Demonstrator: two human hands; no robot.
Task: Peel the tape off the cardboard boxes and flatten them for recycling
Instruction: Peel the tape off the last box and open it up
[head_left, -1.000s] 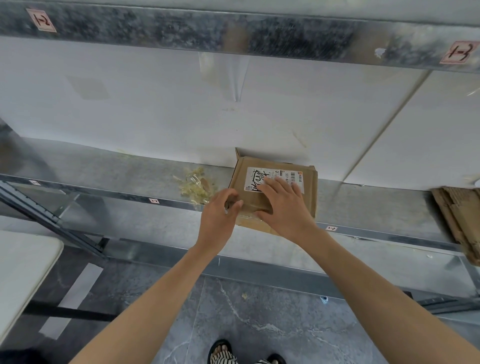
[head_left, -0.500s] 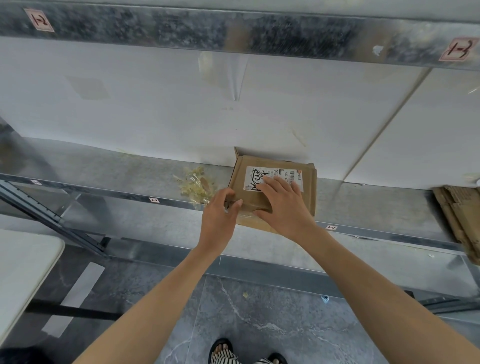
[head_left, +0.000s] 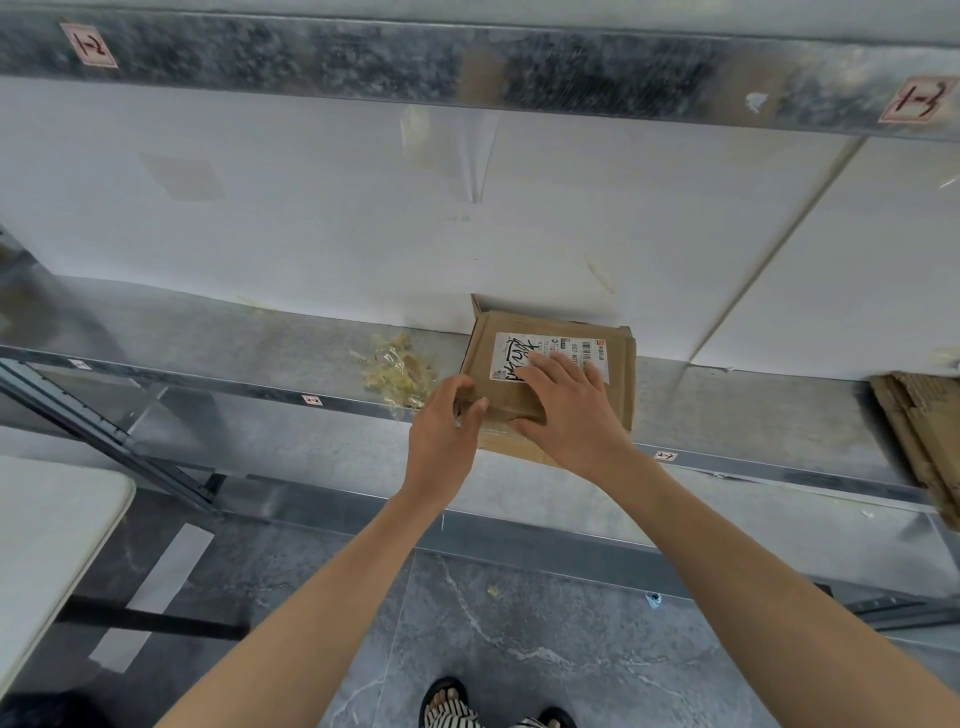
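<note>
Head view: you are looking down at a metal shelf (head_left: 727, 410) with the cardboard box (head_left: 613, 374) lying flat on it, a little right of the middle. The box's far edge sits against the white wall panel (head_left: 311, 234), and its near edge juts out over the shelf's front lip. A white shipping label (head_left: 511, 353) is stuck on the top face, toward the left.

Your right hand (head_left: 566, 410) lies flat on the box top. Its fingers are straight and slightly spread, the tips reach onto the right part of the label, and it presses down without gripping anything.

Your left hand (head_left: 441, 436) is at the box's near-left corner. Its fingers are curled over that corner, with the thumb tucked against the near side. Whether a tape end is pinched between thumb and fingers you cannot tell from here, because the hand hides the spot. What looks like a shiny strip of clear tape (head_left: 493, 429) shows on the near face just right of your thumb.

On the shelf just left of the box lies a crumpled wad of peeled tape (head_left: 397, 371), apart from your left hand. At the far right of the shelf there is a stack of flattened cardboard (head_left: 924, 426), well apart from the box. A white table (head_left: 47, 530) edges in at the near left, and your sandalled feet (head_left: 452, 709) show on the grey floor below
</note>
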